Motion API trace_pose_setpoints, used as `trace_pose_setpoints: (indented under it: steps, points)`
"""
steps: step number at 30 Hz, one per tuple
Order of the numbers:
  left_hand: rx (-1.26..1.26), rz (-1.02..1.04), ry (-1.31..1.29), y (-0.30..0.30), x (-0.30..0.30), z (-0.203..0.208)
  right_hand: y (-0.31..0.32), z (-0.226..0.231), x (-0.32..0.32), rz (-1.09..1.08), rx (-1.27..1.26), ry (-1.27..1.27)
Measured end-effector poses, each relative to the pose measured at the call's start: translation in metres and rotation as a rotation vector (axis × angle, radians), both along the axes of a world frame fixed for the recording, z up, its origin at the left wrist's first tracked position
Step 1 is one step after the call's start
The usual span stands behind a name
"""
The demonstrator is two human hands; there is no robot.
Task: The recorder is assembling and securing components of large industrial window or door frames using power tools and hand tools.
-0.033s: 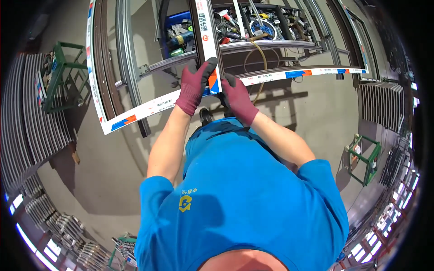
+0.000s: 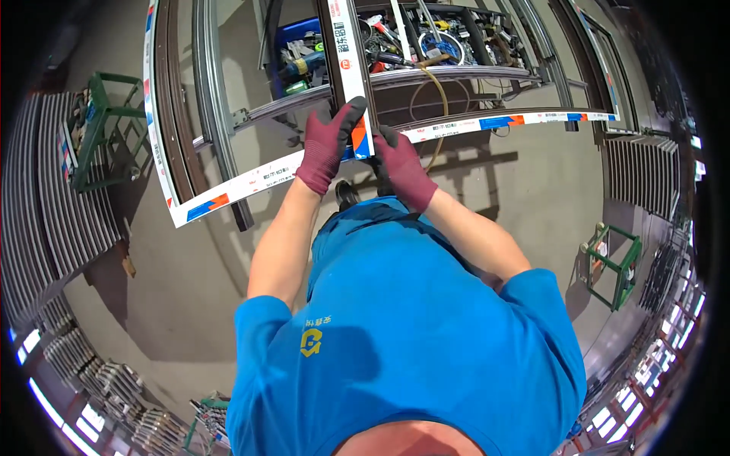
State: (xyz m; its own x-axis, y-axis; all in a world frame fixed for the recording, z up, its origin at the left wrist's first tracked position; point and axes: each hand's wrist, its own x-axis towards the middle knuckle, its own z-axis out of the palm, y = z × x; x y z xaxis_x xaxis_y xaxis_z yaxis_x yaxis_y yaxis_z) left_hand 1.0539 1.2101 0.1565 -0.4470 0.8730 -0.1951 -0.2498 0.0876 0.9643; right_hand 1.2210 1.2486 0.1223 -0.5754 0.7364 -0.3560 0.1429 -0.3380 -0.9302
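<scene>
A large rectangular aluminium frame lies in front of me, its dark brown profiles covered with white, blue and orange protective film. A middle bar meets the near rail in a T. My left hand, in a maroon glove with dark fingertips, grips the joint from the left, thumb along the bar. From the right, my right hand, gloved alike, closes round the near rail beside the bar's end. The fingers of both hands are partly hidden by the profiles.
Grey metal support rails run under the frame. Beyond the near rail, a tool tray holds tools and hardware, with a blue bin at its left. Green metal carts and stacked profiles stand at the sides. A yellowish hose hangs down.
</scene>
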Motion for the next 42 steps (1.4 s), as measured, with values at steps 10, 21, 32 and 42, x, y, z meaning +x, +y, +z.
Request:
trace_pose_setpoints:
  steps: [10,21,32,42]
  points:
    - [-0.04,0.059,-0.069,0.009,0.022,-0.021,-0.02,0.015,0.067,0.311,0.205,-0.263]
    - [-0.072,0.024,-0.015,0.018,0.036,-0.004,0.021,0.046,0.052,0.083,1.246,-0.018]
    - [0.025,0.033,0.05,0.037,0.028,-0.028,0.094,0.039,0.02,0.075,0.981,-0.109]
    - [-0.221,-0.18,0.238,0.06,0.01,-0.077,0.165,0.015,0.005,0.31,-0.071,-0.051]
